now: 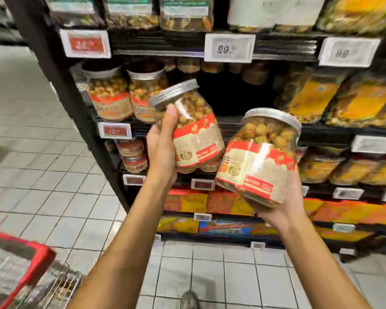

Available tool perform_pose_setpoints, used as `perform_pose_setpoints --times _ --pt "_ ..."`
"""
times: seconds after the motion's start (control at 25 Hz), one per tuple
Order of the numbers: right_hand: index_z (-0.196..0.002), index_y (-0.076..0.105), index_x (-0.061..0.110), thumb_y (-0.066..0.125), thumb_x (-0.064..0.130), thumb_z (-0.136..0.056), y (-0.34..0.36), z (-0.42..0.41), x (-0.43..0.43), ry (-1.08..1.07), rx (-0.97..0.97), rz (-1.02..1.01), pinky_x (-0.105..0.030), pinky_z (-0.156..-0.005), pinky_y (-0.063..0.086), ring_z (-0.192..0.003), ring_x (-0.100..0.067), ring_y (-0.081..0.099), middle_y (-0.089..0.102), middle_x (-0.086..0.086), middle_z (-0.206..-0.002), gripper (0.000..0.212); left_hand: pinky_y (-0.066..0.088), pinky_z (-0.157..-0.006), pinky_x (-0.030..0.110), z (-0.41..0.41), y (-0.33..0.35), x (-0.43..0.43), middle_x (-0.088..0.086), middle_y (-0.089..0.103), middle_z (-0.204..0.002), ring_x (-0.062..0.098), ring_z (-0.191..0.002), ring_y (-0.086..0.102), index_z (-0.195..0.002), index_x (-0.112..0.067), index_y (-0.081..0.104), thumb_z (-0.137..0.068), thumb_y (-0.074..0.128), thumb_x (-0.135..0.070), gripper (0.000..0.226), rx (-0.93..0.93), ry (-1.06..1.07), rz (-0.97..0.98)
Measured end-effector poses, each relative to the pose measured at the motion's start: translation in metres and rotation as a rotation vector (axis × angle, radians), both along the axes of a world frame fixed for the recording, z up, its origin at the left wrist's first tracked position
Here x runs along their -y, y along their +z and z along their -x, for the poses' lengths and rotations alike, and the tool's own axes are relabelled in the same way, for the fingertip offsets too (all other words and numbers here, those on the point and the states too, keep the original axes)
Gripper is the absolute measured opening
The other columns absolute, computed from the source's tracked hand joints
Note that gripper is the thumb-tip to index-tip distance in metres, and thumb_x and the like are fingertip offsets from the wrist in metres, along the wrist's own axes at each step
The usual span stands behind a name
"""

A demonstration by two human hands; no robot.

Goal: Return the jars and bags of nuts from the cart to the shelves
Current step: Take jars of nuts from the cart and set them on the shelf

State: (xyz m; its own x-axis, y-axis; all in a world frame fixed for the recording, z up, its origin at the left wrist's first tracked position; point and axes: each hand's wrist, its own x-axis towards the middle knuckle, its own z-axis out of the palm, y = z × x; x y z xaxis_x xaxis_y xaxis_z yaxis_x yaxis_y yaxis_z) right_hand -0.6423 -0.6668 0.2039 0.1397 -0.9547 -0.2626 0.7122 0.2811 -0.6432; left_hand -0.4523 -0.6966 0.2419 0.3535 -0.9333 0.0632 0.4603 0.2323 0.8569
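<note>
Jars in both hands rn: left hand (162,150) wrapped round the left jar (187,126), right hand (279,206) cupping the right jar (260,156), both tilted, just in front of the shelf gap (230,97). Imo one-handed grip w/ smooth plastic could slip, or knock the shelved jars (125,94) left of that gap.

Single head-worn wide-angle view, facing forward and down, close to the shelves (156,44), floor (54,175) below

Bright, even indoor store light with only soft shadows. A white streak of glare crosses the jar (257,156) just above the right hand's fingers (274,207). Motion blur smears the price tags (229,48) and the shelves (276,43) above both hands. Wide-angle distortion bends the shelf frame and the floor tiles (54,175) toward the edges.
</note>
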Motion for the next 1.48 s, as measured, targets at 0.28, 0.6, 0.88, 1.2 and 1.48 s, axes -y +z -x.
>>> perform_pose_setpoints --times 0.28,0.6,0.88,1.2,1.48 --pt "-0.08 0.077 0.027 0.039 0.059 -0.088 -0.001 0.017 0.06 -0.074 0.005 0.009 -0.035 -0.066 0.057 -0.08 -0.019 0.072 0.074 -0.001 -0.094 0.05 0.053 -0.089 0.033 0.016 0.001 0.08 0.0 0.068 -0.1 0.013 -0.095 0.067 -0.102 -0.018 0.057 -0.069 0.068 -0.047 0.046 0.268 0.199 0.01" --pt "-0.074 0.077 0.027 0.035 0.059 -0.09 0.012 0.034 0.115 0.037 -0.032 0.003 -0.031 -0.06 0.057 -0.073 -0.018 0.071 0.074 0.001 -0.086 0.054 0.034 -0.103 0.027 0.051 -0.02 0.127 0.008 0.044 -0.138 0.02 -0.128 0.042 -0.139 -0.009 0.034 -0.066 0.073 -0.056 0.095 0.695 0.649 -0.11" --pt "-0.064 0.075 0.026 0.031 0.055 -0.093 0.014 0.042 0.148 0.183 -0.076 0.009 -0.027 -0.053 0.054 -0.062 -0.014 0.071 0.073 0.003 -0.073 0.06 0.023 -0.113 0.044 0.067 -0.024 0.143 0.02 0.029 -0.143 0.033 -0.135 0.028 -0.142 0.002 0.026 -0.074 0.071 -0.047 0.095 0.772 0.782 -0.244" --pt "-0.115 0.064 0.024 0.027 0.064 -0.09 0.015 0.033 0.176 0.189 -0.282 0.121 -0.034 -0.074 0.055 -0.097 -0.019 0.069 0.072 -0.003 -0.106 0.06 0.046 -0.097 0.039 0.1 -0.011 0.085 -0.001 0.065 -0.111 0.009 -0.107 0.058 -0.112 -0.018 0.062 -0.091 0.031 -0.051 0.049 0.667 0.243 -0.037" --pt "-0.109 0.061 0.008 0.026 0.052 -0.096 0.027 0.009 0.205 -0.018 -0.755 0.375 -0.015 -0.057 0.051 -0.076 -0.007 0.07 0.074 -0.001 -0.082 0.058 0.033 -0.109 0.031 0.094 -0.008 0.119 -0.01 0.056 -0.125 0.007 -0.125 0.047 -0.115 -0.029 0.055 -0.095 0.008 -0.057 0.058 0.517 -0.006 -0.168"
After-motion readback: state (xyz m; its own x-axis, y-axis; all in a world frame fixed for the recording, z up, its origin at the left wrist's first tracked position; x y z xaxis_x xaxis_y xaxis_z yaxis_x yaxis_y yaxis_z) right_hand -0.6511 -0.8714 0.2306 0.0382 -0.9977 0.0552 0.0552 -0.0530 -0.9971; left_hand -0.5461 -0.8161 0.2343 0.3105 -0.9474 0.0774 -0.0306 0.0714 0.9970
